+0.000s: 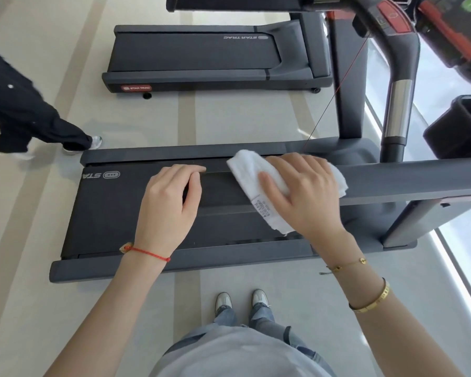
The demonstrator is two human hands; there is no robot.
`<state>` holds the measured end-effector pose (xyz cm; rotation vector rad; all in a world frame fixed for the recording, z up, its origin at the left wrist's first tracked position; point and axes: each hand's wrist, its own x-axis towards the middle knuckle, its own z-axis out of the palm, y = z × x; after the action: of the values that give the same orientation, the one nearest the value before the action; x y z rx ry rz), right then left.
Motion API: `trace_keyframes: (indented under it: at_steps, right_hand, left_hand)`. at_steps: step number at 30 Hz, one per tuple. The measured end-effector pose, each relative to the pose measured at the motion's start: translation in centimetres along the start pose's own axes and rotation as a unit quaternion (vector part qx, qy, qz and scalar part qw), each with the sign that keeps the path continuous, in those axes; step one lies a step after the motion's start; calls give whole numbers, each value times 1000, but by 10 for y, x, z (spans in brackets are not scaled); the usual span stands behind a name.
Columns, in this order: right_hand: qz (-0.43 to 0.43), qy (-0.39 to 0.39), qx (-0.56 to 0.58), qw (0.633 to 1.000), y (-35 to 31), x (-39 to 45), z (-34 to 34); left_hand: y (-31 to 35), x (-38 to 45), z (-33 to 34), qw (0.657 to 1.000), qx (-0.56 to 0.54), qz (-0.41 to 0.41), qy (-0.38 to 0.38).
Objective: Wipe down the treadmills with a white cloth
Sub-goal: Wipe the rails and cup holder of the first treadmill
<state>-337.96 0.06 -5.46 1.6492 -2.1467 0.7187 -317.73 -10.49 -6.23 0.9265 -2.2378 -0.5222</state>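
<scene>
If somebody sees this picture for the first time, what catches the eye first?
At centre, the right hand presses a folded white cloth on the near dark grey treadmill's handrail. The left hand rests beside it. Beyond, a second grey treadmill stands.

The far treadmill carries the brand twice — "STAR TRAC" in pale letters, seen upside down, on the dark hood at the head of its belt, and "STAR TRAC" again in white on a red badge on its rear end cap. On the near treadmill, the belt shows an oval logo with three dots and the letters "STA" beside it, upside down — the rest runs out of sight. The white cloth has a small sewn tag with printed lines too small to read.
</scene>
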Motion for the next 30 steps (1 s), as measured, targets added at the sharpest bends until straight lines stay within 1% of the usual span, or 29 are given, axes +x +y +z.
trace_keyframes:
  at_steps: [2, 4, 7, 10, 12, 13, 17, 19, 21, 23, 25, 27, 30]
  right_hand:
    - [44, -1, -10, 999, 3, 2, -1]
    - [63, -14, -38, 997, -7, 7, 2]
    - [18, -39, -25, 999, -25, 10, 9]
    - [-42, -38, 6, 998, -29, 5, 9]
    - [-61, -31, 6, 998, -21, 2, 6]
    - [-58, -28, 4, 998, -16, 1, 3]
    - [22, -35, -7, 999, -2, 4, -5]
    - [60, -72, -32, 995, -5, 9, -4]
    - [73, -126, -63, 987, -12, 16, -1]
    - [52, -146, -64, 986, -23, 22, 4]
    - [27, -149, -51, 987, -37, 23, 8]
    - [5, -138, -32, 990, -45, 22, 11]
    - [-25, -106, 14, 994, -38, 18, 7]
  left_hand:
    - [1, 0, 0, 1000, -4, -3, -2]
    - [0, 0, -1, 1000, -5, 1, -5]
    - [0, -1, 0, 1000, 5, 6, -3]
    - [0, -1, 1, 1000, 6, 5, 2]
    - [0, -1, 1, 1000, 4, 4, 1]
    - [1, -1, 1, 1000, 4, 4, -1]
    - [1, -1, 0, 1000, -1, 2, 0]
    - [1, 0, 0, 1000, 0, 2, 0]
    - [1, 0, 0, 1000, 1, 3, 3]
    - [0, 0, 1, 1000, 5, 3, 7]
    - [-1, -1, 3, 1000, 13, 4, 11]
    - [-3, -1, 4, 1000, 20, 2, 15]
    - [-3, -1, 5, 1000, 21, 0, 22]
